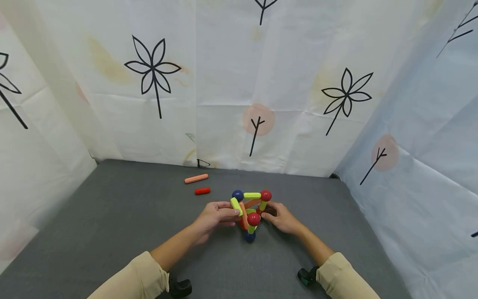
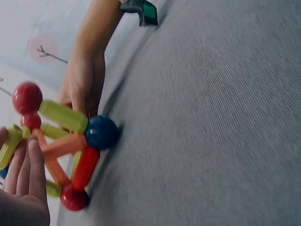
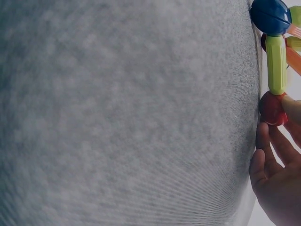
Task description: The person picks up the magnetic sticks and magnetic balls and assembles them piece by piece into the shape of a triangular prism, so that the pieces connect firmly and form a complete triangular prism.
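A frame of magnetic rods and balls stands on the grey table, with a blue ball (image 1: 237,195) and a red ball (image 1: 266,195) at its top back. Another red ball (image 1: 254,219) is at the front, above a lower blue ball (image 1: 250,237). My left hand (image 1: 210,216) pinches a yellow-green rod (image 1: 236,206) at the frame's left side; whether both rod ends touch balls I cannot tell. On the other side, my right hand (image 1: 282,219) grips a low red ball (image 3: 273,109) between thumb and fingers. Orange and red rods (image 2: 86,167) form part of the frame.
Behind the left hand lie a loose orange rod (image 1: 196,178) and a shorter red rod (image 1: 202,191). The grey table (image 1: 112,216) ends at patterned white curtains (image 1: 224,83) at the back and sides. Black devices (image 1: 308,275) are at both wrists.
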The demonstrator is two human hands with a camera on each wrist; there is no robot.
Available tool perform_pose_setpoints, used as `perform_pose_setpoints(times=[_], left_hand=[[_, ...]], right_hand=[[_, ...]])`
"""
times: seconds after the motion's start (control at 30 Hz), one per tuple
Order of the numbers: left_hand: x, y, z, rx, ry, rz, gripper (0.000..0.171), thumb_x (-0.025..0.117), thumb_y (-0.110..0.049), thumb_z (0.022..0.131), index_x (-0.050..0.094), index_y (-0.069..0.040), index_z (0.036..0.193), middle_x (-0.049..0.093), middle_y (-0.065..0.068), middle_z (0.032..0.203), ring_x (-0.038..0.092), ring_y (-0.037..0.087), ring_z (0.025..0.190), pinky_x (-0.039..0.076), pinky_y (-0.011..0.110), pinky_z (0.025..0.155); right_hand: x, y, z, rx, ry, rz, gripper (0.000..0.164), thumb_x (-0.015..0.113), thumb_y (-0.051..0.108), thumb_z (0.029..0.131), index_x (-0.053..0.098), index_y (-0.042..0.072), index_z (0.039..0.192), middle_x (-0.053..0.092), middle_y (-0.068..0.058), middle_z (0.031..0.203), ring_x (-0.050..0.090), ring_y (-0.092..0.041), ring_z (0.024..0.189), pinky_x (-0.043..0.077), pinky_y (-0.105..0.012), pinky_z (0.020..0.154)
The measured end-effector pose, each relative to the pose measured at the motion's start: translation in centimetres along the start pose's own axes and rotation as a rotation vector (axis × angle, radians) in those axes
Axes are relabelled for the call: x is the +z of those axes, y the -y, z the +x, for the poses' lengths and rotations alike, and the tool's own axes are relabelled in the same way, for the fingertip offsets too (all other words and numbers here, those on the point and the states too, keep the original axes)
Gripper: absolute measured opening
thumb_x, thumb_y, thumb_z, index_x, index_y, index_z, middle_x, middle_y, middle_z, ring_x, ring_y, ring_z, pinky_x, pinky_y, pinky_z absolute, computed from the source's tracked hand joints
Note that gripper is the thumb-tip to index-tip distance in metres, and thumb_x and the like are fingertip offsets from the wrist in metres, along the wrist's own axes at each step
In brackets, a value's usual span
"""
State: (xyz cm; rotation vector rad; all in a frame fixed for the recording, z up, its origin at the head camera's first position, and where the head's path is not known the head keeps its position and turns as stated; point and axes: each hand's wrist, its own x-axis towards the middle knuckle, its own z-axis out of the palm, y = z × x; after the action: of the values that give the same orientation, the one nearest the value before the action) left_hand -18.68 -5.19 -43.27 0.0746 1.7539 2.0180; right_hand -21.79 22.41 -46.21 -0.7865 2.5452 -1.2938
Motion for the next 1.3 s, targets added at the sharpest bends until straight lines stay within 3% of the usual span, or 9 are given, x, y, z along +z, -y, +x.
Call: perform_pose_setpoints(times=[0.33,0.57,0.7,0.83,0.97,1.03,1.1,1.2,1.3], left_hand=[[2.2,-0.3,0.6,-0.033,-0.017,-0.014,0.045,0.076,-0.034,0.089,0.068,-0.001,0.118,0.075,0.011,0.102,0.072,0.017,0.090,0.058,0.031,0.080],[2.3,-0.5,0.6,-0.093,-0.017,0.022,0.048,0.065,-0.047,0.094,0.070,-0.003,0.113,0.073,0.003,0.092,0.067,0.013,0.079,0.053,0.026,0.071],[2.0,-0.4,0.8,-0.088,-0.020,0.051,0.047,0.062,-0.047,0.096,0.071,-0.003,0.108,0.071,0.000,0.087,0.063,0.013,0.079,0.050,0.026,0.071],[1.5,0.1,1.0,-0.029,-0.033,0.111,0.042,0.060,-0.043,0.098,0.071,-0.003,0.106,0.071,0.001,0.088,0.062,0.015,0.079,0.050,0.028,0.070],[0.8,1.1,0.8,0.101,-0.060,0.325,0.025,0.061,-0.025,0.099,0.068,-0.003,0.106,0.069,0.003,0.088,0.062,0.017,0.077,0.050,0.029,0.066],[0.5,1.8,0.6,0.160,-0.031,0.474,0.021,0.065,-0.015,0.094,0.065,-0.002,0.111,0.068,0.005,0.092,0.062,0.017,0.078,0.052,0.030,0.067],[0.3,2.4,0.4,0.202,0.031,0.606,0.037,0.073,-0.012,0.089,0.059,-0.002,0.122,0.066,0.006,0.101,0.063,0.018,0.084,0.054,0.032,0.071],[0.4,3.0,0.1,0.244,0.110,0.722,0.067,0.082,-0.019,0.082,0.049,0.001,0.137,0.062,0.010,0.115,0.063,0.019,0.093,0.055,0.036,0.080],[0.6,3.3,0.1,0.254,0.104,0.782,0.081,0.086,-0.026,0.079,0.045,0.003,0.142,0.059,0.011,0.121,0.061,0.019,0.096,0.054,0.036,0.080]], right_hand=[[0.0,-0.1,0.1,-0.005,-0.009,0.005,0.035,0.059,0.012,0.101,0.057,-0.006,0.131,0.065,-0.018,0.122,0.063,-0.034,0.113,0.050,-0.046,0.095],[0.0,-0.3,0.2,-0.015,-0.013,-0.011,0.035,0.058,0.011,0.101,0.057,-0.006,0.131,0.065,-0.018,0.122,0.063,-0.033,0.112,0.050,-0.043,0.094],[0.0,-0.3,0.1,-0.007,-0.011,-0.014,0.034,0.058,0.011,0.101,0.057,-0.006,0.131,0.065,-0.018,0.122,0.063,-0.034,0.113,0.050,-0.044,0.094],[0.0,-0.2,0.1,-0.005,-0.011,-0.017,0.035,0.058,0.012,0.101,0.057,-0.005,0.131,0.065,-0.018,0.122,0.064,-0.033,0.112,0.050,-0.045,0.094],[0.0,-0.1,0.0,-0.012,-0.016,-0.035,0.033,0.059,0.013,0.101,0.058,-0.005,0.129,0.066,-0.016,0.120,0.064,-0.032,0.111,0.051,-0.045,0.094],[0.0,0.0,-0.3,-0.014,-0.023,-0.057,0.032,0.061,0.012,0.100,0.060,-0.004,0.127,0.067,-0.015,0.118,0.065,-0.032,0.109,0.052,-0.045,0.093],[-0.1,0.1,-0.5,-0.016,-0.033,-0.088,0.031,0.063,0.013,0.099,0.061,-0.004,0.125,0.068,-0.014,0.115,0.066,-0.031,0.107,0.052,-0.045,0.091],[-0.1,0.4,-0.9,-0.025,-0.040,-0.128,0.033,0.066,0.015,0.097,0.062,-0.004,0.123,0.070,-0.012,0.110,0.067,-0.030,0.103,0.054,-0.045,0.089],[-0.1,0.6,-1.3,-0.025,-0.039,-0.152,0.035,0.069,0.019,0.095,0.063,-0.003,0.122,0.070,-0.008,0.106,0.068,-0.026,0.099,0.055,-0.042,0.086]])
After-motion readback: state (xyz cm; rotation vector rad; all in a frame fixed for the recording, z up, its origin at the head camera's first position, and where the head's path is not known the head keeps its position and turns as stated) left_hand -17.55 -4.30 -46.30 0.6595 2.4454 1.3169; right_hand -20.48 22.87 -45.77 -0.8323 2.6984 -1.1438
